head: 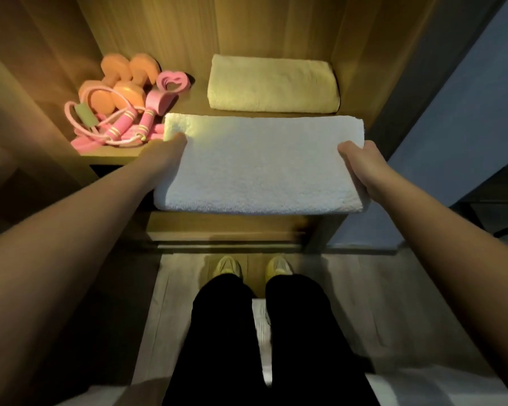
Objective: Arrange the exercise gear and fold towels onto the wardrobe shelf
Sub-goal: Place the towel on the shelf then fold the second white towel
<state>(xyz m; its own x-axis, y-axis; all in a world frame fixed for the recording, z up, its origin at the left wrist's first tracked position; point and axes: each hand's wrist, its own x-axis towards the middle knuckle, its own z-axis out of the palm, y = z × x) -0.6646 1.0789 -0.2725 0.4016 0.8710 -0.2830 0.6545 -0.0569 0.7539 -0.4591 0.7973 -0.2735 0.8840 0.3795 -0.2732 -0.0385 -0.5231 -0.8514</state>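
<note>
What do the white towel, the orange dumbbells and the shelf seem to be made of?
The white towel looks like terry cloth, probably cotton: nubbly looped pile, soft rounded fold. The orange dumbbells show a smooth matte coating, perhaps rubber or vinyl; their core is hidden. The shelf is wood-look board with straight grain lines, possibly laminate, with a slight sheen in the warm light.
</note>
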